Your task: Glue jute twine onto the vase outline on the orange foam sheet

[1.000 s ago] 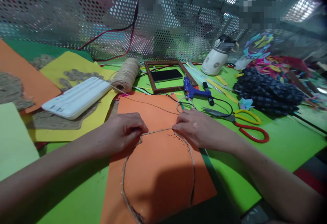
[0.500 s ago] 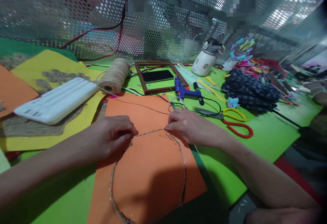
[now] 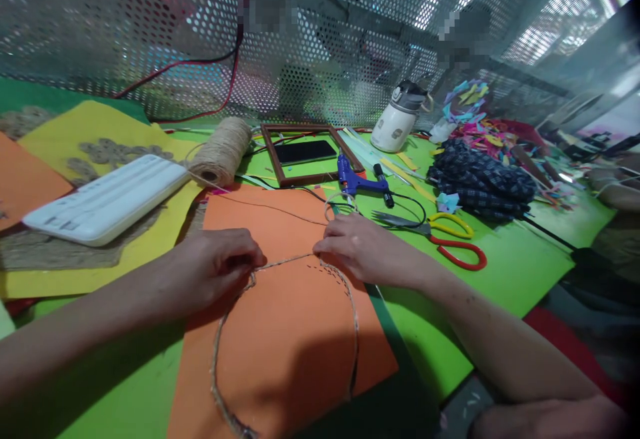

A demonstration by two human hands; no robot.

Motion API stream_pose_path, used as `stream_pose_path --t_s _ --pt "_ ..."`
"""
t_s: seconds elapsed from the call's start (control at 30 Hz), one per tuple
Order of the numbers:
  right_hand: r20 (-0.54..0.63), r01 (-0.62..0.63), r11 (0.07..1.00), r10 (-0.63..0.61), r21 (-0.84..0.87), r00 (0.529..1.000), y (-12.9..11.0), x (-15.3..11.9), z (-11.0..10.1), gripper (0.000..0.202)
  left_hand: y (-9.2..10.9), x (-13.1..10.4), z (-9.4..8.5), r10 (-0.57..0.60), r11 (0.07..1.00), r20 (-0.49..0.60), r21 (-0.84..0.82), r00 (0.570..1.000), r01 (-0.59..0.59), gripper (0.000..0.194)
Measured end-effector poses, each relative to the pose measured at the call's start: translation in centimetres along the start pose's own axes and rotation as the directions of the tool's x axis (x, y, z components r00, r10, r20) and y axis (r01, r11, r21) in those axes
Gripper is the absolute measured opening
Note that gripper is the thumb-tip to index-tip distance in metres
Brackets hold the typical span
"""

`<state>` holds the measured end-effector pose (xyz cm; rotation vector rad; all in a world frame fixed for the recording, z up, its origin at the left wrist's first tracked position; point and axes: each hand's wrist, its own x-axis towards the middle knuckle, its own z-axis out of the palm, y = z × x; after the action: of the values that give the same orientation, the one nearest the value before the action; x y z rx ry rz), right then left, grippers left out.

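Between my two hands a length of jute twine (image 3: 285, 261) is stretched across an orange sheet of paper (image 3: 280, 332). My left hand (image 3: 220, 265) pinches it near the upper left of a twine outline that curves down the sheet. My right hand (image 3: 353, 245) pinches the twine at the upper right, beside short dashed pen marks on the paper. From there the loose twine loops behind my right hand and runs back to a twine spool (image 3: 223, 152). A blue glue gun (image 3: 357, 179) lies just beyond my right hand.
Scissors (image 3: 440, 235) with red and yellow handles lie right of my right hand. Behind are a brown frame (image 3: 280, 173), a phone (image 3: 306, 152), a marker (image 3: 384, 185) and a white bottle (image 3: 395, 122). A white power bank (image 3: 107, 199) sits left; a folded dark umbrella (image 3: 483, 179) lies right.
The view has shifted slightly, so things sit a little further left in the picture. Both hands keep their pinch on the twine, in nearly the same place on the paper.
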<state>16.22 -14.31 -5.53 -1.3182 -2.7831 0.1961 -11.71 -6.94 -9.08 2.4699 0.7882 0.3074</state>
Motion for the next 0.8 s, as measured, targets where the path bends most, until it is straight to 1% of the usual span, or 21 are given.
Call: stream_pose_path --t_s 0.13,0.23,0.3,0.4,0.47,0.57,0.63,0.7,0.8 --pt "0.056 0.016 0.997 -0.012 -0.073 0.998 -0.4 0.0 -0.2 0.021 0.3 0.0 0.0 -0.056 0.998 -0.007 -0.02 0.998 0.056 0.015" --pt "0.073 0.019 0.997 -0.013 -0.077 0.997 -0.5 0.0 -0.4 0.021 0.6 0.1 -0.3 -0.064 0.997 0.011 -0.032 0.998 0.064 0.016" --pt "0.062 0.026 0.999 -0.023 -0.047 0.998 -0.4 -0.1 -0.5 0.02 0.8 0.2 -0.5 -0.033 0.999 0.019 -0.025 0.999 0.033 0.018" --pt "0.045 0.034 0.998 -0.036 0.043 0.998 0.1 -0.3 -0.8 0.021 0.7 0.2 -0.6 0.021 1.0 0.032 -0.006 0.999 -0.021 0.019" --pt "0.024 0.028 0.992 -0.031 0.12 0.999 0.5 -0.4 -0.9 0.023 0.4 0.2 -0.5 0.014 1.0 0.035 -0.018 0.999 -0.013 0.019" --pt "-0.04 0.017 0.978 -0.009 0.208 0.999 1.0 -0.4 -1.0 0.025 0.0 0.1 -0.3 -0.038 0.997 0.031 -0.07 0.999 0.04 0.018" --pt "-0.056 -0.004 0.977 0.016 0.212 0.998 1.2 -0.4 -1.0 0.025 -0.1 0.1 -0.2 -0.063 0.992 0.034 -0.105 0.997 0.066 0.017" --pt "-0.038 -0.022 0.983 0.03 0.185 0.999 1.1 -0.4 -1.0 0.025 -0.2 0.1 -0.2 -0.078 0.989 0.044 -0.125 0.996 0.083 0.017" --pt "0.005 -0.003 0.99 0.002 0.138 1.0 0.9 -0.3 -1.1 0.024 -0.2 0.1 -0.3 -0.075 0.99 0.052 -0.118 0.996 0.081 0.017"
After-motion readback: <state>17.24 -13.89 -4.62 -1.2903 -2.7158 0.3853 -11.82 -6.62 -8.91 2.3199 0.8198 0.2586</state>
